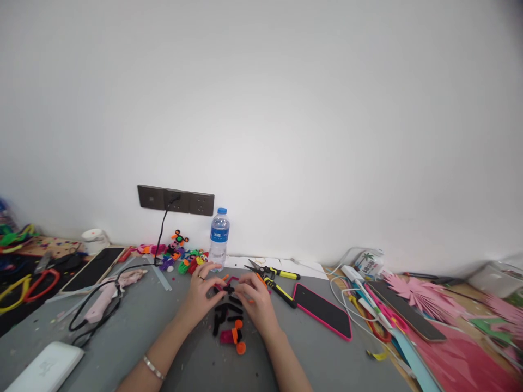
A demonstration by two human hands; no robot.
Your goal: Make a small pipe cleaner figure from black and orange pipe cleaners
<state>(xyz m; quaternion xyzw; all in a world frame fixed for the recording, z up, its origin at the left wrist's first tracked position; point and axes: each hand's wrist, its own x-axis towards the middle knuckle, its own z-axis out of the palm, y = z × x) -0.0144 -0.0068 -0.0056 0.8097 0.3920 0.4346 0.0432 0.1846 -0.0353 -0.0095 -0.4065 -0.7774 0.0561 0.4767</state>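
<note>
Nearest the desk's (163, 321) front edge, pink and orange pipe-cleaner pieces (233, 336) are seen. Beyond them, black pipe-cleaner pieces (227, 311) are pinched between the left hand (202, 291) and right hand (255, 299), fingers closed. Yellow-handled cutters (272, 275) lie behind the hands.

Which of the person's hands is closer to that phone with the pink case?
The right hand. It rests just left of the pink-cased phone, with the yellow-handled cutters between them. The left hand lies further left, beyond the small black pieces.
</note>
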